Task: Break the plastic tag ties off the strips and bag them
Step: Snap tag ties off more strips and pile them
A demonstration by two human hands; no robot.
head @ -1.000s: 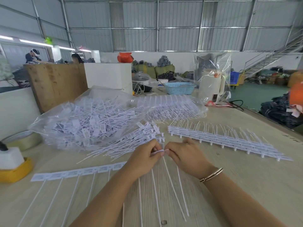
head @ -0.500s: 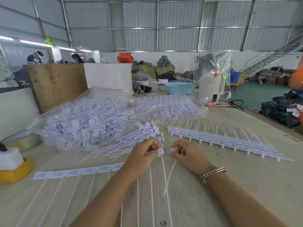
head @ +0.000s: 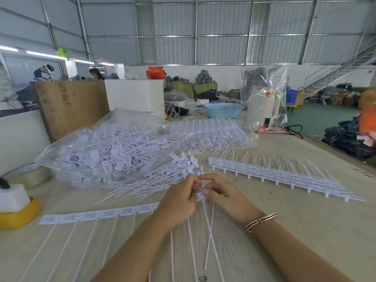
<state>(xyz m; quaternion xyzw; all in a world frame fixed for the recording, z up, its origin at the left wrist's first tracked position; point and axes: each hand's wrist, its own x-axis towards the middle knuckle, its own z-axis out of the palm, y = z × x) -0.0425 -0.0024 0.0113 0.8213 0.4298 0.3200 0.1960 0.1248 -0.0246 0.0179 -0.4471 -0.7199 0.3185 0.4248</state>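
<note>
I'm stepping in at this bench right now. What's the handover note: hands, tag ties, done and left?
Left hand grips the strip of tag ties at its right end. Right hand pinches a tie head at the strip's end.
Done: loose ties piled beside the clear bag already holding many.
Left: rest of this strip, the stacked strips to the right, bagging the pile.

We see a pale, matt wooden tabletop (head: 305, 231) with fine grain. The white plastic tag-tie strip (head: 97, 215) looks smooth and dull. The clear plastic bag (head: 67, 151) at far left is glossy and wrinkled. A metal bracelet (head: 260, 221) shines.
</note>
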